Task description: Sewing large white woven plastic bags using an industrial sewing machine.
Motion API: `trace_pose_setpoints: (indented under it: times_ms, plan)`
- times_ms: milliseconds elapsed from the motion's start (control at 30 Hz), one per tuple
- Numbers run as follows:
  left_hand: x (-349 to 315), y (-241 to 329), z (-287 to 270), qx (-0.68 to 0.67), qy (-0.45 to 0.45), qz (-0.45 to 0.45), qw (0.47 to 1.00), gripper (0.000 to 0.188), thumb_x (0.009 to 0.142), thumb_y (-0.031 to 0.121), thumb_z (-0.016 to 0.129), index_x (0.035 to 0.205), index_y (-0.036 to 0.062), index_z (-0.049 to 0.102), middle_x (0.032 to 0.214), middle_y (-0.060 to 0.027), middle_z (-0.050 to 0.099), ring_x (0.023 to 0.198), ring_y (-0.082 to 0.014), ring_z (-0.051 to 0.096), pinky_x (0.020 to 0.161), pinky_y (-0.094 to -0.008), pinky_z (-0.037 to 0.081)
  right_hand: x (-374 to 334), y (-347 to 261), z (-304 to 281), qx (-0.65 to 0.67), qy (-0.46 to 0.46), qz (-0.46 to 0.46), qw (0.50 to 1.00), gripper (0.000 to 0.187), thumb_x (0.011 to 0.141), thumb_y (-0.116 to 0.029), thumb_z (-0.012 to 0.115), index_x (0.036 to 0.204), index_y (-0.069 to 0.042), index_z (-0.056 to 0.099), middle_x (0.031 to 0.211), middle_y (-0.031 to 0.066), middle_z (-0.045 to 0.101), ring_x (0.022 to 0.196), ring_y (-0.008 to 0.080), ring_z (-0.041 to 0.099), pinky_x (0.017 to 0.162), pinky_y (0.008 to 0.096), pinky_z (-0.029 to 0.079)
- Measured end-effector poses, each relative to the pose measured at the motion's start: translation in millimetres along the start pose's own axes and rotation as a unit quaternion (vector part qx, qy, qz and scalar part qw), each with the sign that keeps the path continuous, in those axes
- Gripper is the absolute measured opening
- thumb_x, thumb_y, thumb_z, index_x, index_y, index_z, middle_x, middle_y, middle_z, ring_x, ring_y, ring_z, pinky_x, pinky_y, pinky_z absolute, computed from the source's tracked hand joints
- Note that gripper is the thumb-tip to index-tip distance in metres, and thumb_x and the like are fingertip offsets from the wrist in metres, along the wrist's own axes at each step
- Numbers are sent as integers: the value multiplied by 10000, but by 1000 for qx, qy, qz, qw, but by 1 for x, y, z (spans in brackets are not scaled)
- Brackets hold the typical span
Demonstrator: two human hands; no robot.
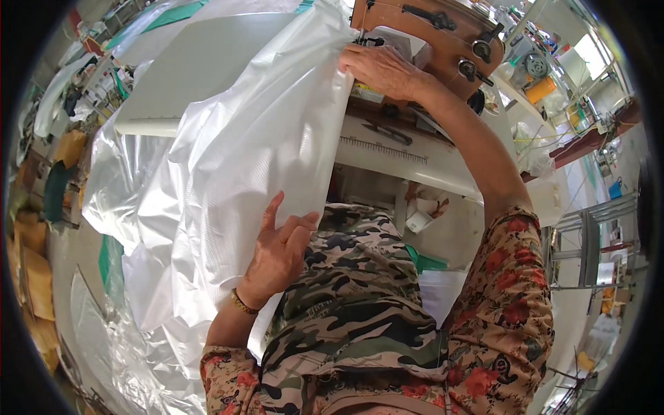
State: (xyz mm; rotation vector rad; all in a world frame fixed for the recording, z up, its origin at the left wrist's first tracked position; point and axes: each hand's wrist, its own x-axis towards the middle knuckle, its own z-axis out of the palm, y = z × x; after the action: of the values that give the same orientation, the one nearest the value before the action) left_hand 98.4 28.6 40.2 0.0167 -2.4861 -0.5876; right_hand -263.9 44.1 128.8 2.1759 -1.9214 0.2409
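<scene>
A large sheet of shiny white fabric [256,138] runs from the brown sewing machine [443,41] down over the table edge to my left. My right hand [384,69] is beside the machine's needle area, its fingers closed on the sheet's right edge. Lower down, near my lap, my left hand [280,249] holds that same edge between thumb and curled fingers, with the index finger sticking up. The fingertips of both hands are partly hidden. A dark pair of thread snips [387,132] lies on the tabletop below my right hand.
The pale table [443,173] has a ruler scale [384,149] along its front. More sheeting [138,360] heaps on the floor at left. Brown bundles [34,277] stand at the far left. A metal rack [588,242] and a cluttered shelf [546,90] are on the right.
</scene>
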Motion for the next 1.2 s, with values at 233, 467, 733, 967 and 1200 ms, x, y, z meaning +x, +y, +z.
trace_pose_setpoints:
  times_ms: [233, 467, 733, 967, 1200]
  plan:
    - [0, -1, 8, -20, 0, 36, 999, 80, 838, -71, 533, 821, 7, 540, 918, -118, 665, 917, -228, 680, 1155, -574, 315, 1, -18, 9, -4, 45, 76, 996, 93, 954, -146, 511, 957, -53, 509, 994, 129, 578, 857, 373, 614, 762, 469, 490]
    - [-1, 2, 5, -28, 17, 39, 999, 77, 817, -74, 539, 822, 3, 541, 900, -115, 653, 901, -228, 677, 1152, -565, 323, -12, -31, 26, -12, 171, 67, 983, 129, 944, -193, 566, 985, -72, 584, 970, 110, 561, 903, 350, 584, 768, 445, 467]
    - [0, -1, 2, -24, 33, 39, 998, 103, 764, -86, 543, 816, 2, 535, 892, -114, 654, 880, -227, 678, 1140, -553, 354, -23, -34, 9, -52, 122, -89, 987, 172, 948, -237, 576, 992, -113, 686, 1050, 18, 627, 1082, 211, 534, 987, 389, 373]
    - [0, -2, -1, -37, 39, 33, 998, 129, 754, -104, 540, 825, 4, 537, 914, -113, 672, 899, -224, 681, 1138, -547, 361, -25, -32, 12, 130, 81, -91, 984, 142, 937, -183, 611, 994, -78, 687, 1061, 43, 625, 1078, 229, 547, 1007, 366, 346]
    - [-2, 1, -5, -45, 27, 13, 999, 170, 775, -110, 585, 883, 16, 547, 986, -104, 696, 942, -226, 684, 1130, -545, 370, -19, -40, 6, 91, -14, -48, 995, 182, 967, -244, 545, 900, -99, 631, 974, 24, 570, 1023, 210, 519, 1007, 367, 332]
